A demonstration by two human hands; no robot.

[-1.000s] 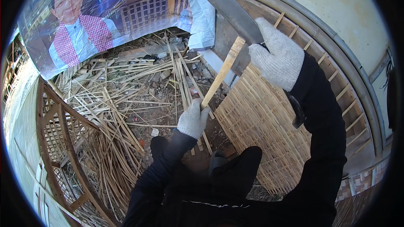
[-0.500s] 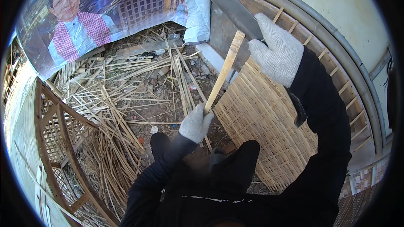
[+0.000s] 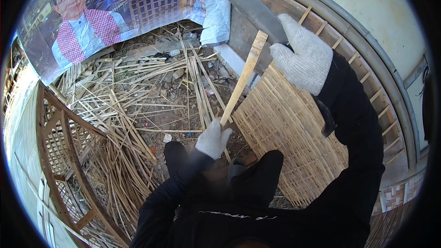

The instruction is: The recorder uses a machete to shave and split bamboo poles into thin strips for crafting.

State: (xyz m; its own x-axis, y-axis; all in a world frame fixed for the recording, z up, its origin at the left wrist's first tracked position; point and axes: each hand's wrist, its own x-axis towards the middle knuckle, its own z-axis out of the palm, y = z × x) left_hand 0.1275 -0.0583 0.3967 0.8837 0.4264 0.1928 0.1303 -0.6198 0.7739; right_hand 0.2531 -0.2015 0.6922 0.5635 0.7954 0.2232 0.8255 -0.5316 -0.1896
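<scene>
In a white knit glove, my left hand (image 3: pixel 213 139) is closed round the lower end of a flat bamboo strip (image 3: pixel 243 77), which slants up and to the right. My right hand (image 3: pixel 307 57), gloved the same way, grips a machete by its handle, mostly hidden in the glove. A dark curved piece (image 3: pixel 327 120), apparently the handle's end, shows below the wrist. The broad grey blade (image 3: pixel 252 7) points up and left, beyond the strip's upper end. Whether blade and strip touch, I cannot tell.
A woven bamboo panel (image 3: pixel 285 138) leans beside my right leg. Loose bamboo strips (image 3: pixel 124 110) litter the dirt ground ahead and left. A wooden lattice frame (image 3: pixel 69 142) stands at the left, and a printed banner (image 3: pixel 151 9) hangs at the far side. Slatted boards (image 3: pixel 363 78) line the right.
Both hands keep their grips, and the blade and bamboo strip have shifted only slightly. The view has moved a little.
</scene>
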